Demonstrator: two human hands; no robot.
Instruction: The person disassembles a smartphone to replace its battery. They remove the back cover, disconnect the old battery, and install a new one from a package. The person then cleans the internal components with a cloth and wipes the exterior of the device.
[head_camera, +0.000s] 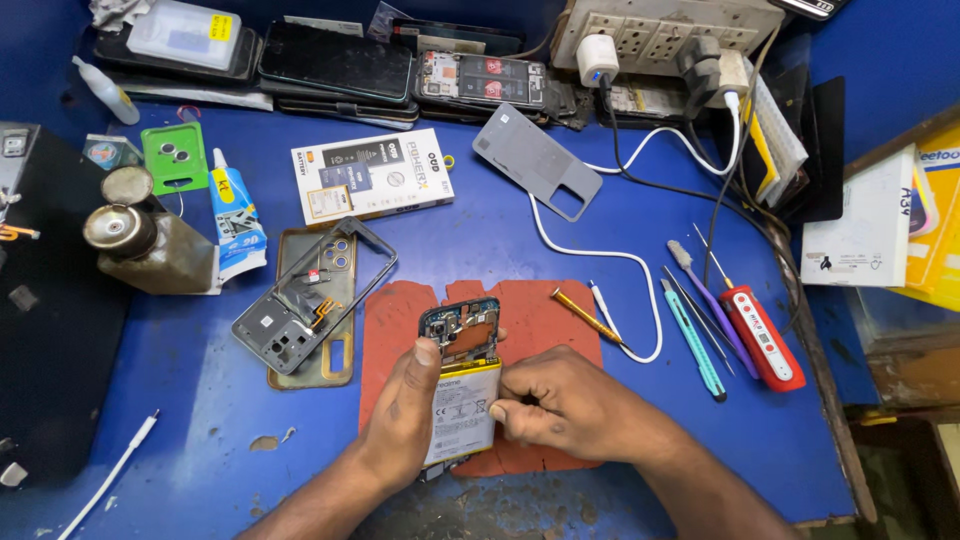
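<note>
An opened phone (462, 385) with its circuit board and pale battery showing sits over a red mat (540, 318) near the bench's front edge. My left hand (408, 410) grips the phone along its left side, thumb on the top of the battery. From the right, my right hand (560, 402) presses its fingertips against the battery's right edge. A grey phone frame (300, 300) lies on a tan back cover (335, 355) to the left of the mat.
The blue bench (200, 400) carries a white battery box (372, 175), a grey back cover (537, 160), a glue tube (232, 205), a metal-capped bottle (150, 248), a screwdriver (585, 315), tweezers, a cutter (695, 340) and a red tool (762, 335). Phones and a power strip (665, 30) line the back.
</note>
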